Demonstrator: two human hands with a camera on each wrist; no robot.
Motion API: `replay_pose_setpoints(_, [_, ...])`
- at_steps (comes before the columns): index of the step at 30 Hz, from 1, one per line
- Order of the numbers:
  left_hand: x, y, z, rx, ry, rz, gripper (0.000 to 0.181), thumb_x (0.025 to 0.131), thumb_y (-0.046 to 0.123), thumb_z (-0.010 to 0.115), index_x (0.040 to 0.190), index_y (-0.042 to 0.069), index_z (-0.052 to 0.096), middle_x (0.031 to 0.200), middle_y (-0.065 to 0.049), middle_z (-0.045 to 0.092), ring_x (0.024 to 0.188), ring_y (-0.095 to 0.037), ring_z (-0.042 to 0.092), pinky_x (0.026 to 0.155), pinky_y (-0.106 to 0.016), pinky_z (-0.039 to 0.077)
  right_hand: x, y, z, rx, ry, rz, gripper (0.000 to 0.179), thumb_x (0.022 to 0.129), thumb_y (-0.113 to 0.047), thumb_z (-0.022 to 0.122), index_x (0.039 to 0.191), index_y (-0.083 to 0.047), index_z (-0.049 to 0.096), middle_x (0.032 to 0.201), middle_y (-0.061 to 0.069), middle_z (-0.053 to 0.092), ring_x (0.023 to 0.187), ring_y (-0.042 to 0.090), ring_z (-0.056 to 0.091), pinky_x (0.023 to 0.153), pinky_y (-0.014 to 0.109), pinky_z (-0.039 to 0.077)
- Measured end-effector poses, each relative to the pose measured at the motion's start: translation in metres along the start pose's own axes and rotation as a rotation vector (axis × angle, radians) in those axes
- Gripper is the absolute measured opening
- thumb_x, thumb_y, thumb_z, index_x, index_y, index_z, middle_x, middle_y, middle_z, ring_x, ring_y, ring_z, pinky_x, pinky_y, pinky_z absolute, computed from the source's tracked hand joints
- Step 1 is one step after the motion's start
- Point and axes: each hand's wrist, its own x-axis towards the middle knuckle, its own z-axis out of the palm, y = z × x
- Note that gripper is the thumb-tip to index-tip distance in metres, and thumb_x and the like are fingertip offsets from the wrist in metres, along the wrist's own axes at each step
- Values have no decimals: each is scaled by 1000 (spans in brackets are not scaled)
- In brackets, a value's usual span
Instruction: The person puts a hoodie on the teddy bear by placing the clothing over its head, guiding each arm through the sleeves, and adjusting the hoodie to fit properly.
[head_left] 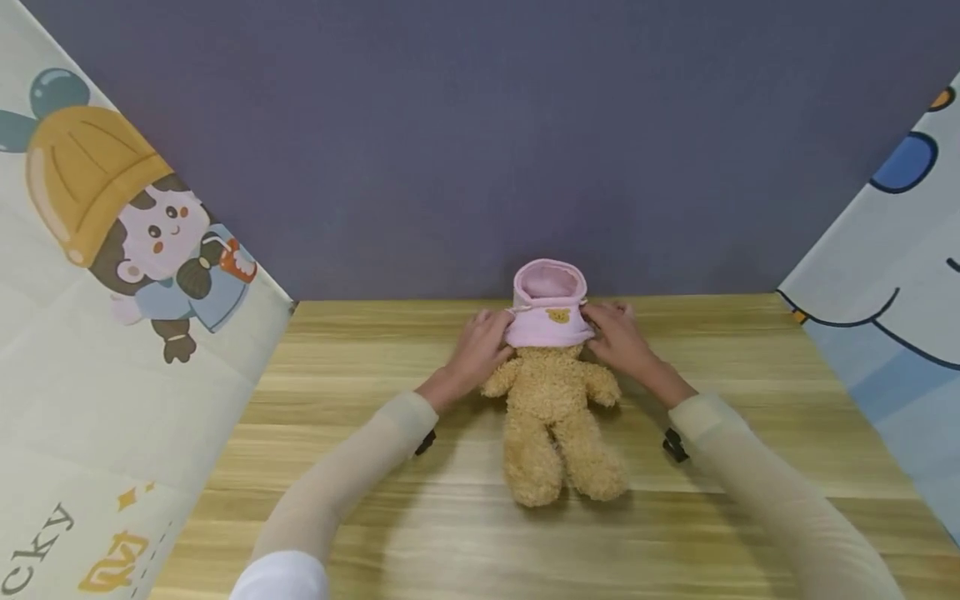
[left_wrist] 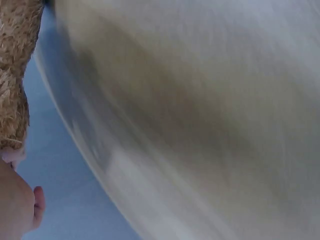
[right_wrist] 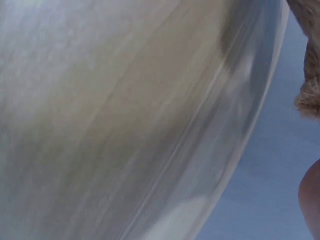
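A tan plush teddy bear [head_left: 547, 392] lies on its back on the wooden table, legs toward me. Over its head sits a small pink garment [head_left: 542, 327] with a bear patch, its wide round opening facing up and away; the bear's head is hidden inside. My left hand [head_left: 482, 346] pinches the garment's left edge, and my right hand [head_left: 618, 337] pinches the right edge. In the left wrist view the bear's fur [left_wrist: 12, 75] is beside part of my left hand [left_wrist: 15, 205]. The right wrist view catches the bear's arm [right_wrist: 311, 95] and a bit of my right hand [right_wrist: 311, 200].
The wood-grain table [head_left: 360, 350] ends at a dark grey panel [head_left: 450, 150] just behind the garment. Printed cartoon panels stand at the left [head_left: 210, 400] and right [head_left: 840, 275]. A black wrist strap piece [head_left: 675, 446] hangs under my right forearm.
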Motion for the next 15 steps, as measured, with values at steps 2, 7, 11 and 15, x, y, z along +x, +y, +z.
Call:
replay_pose_setpoints(2, [-1,2,4,30,25,24,36,88,14,77,115,8,56,110,-8,71,101,-29,60,94,-47,48,0,-3,1,-47,12,1,32,67,8,64,96,-5,57,81,13,65,74,35,55,78,55,31])
replay_pose_setpoints(7, [-3,3,14,88,107,54,28,86,11,76,105,8,55,94,-7,72,86,-28,64,81,-45,52,-5,-12,5,-162,-9,35,37,64,7,69,95,-6,54,75,12,65,69,36,59,74,53,32])
replay_pose_setpoints(11, [-3,1,18,69,105,-11,28,87,8,75,109,9,57,105,-10,74,91,-30,65,79,-44,53,-11,-13,4,-178,-93,124,45,77,2,78,116,-2,57,98,21,71,92,42,65,81,59,36])
replay_pose_setpoints(15, [-5,-7,18,-10,35,-93,36,89,5,75,120,6,57,122,-13,68,110,-33,60,92,-46,49,-12,-12,3,-107,-182,213,65,84,-6,81,140,-1,50,136,26,60,121,48,53,94,67,35])
